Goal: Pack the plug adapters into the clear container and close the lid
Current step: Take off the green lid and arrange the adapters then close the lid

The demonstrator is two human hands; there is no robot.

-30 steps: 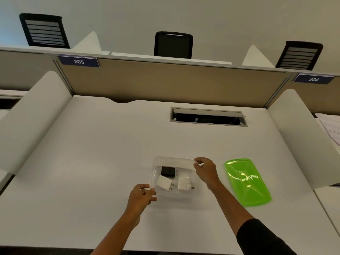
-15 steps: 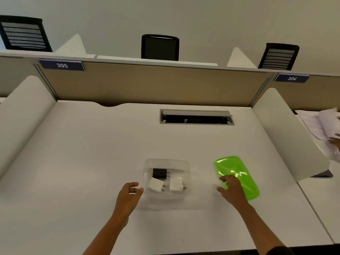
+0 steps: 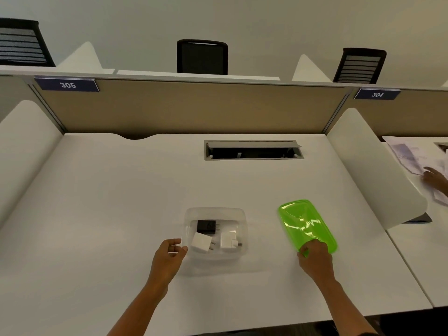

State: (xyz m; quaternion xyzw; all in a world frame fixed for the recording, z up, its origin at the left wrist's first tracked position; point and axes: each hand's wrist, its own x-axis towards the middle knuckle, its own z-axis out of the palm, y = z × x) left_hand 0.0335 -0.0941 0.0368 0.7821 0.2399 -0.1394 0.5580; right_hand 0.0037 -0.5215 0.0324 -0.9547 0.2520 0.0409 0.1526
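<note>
A clear container [image 3: 215,210] sits on the white desk near its front. Inside lie a black plug adapter [image 3: 206,226] and two white plug adapters [image 3: 201,242] [image 3: 228,241]. My left hand [image 3: 168,257] grips the container's left rim with thumb and fingers. To the right lies the green translucent lid [image 3: 303,223], flat on the desk. My right hand [image 3: 314,259] rests on the lid's near end, fingers curled over its edge.
A cable slot [image 3: 253,150] opens in the desk behind the container. White side dividers [image 3: 371,166] flank the desk. On the neighbouring desk at right, another person's hand [image 3: 436,179] touches papers [image 3: 412,156]. Chairs stand beyond the beige partition.
My right hand left the container's far right corner, moved right and came down on the green lid's near end. The left hand stayed at the container's left rim.
</note>
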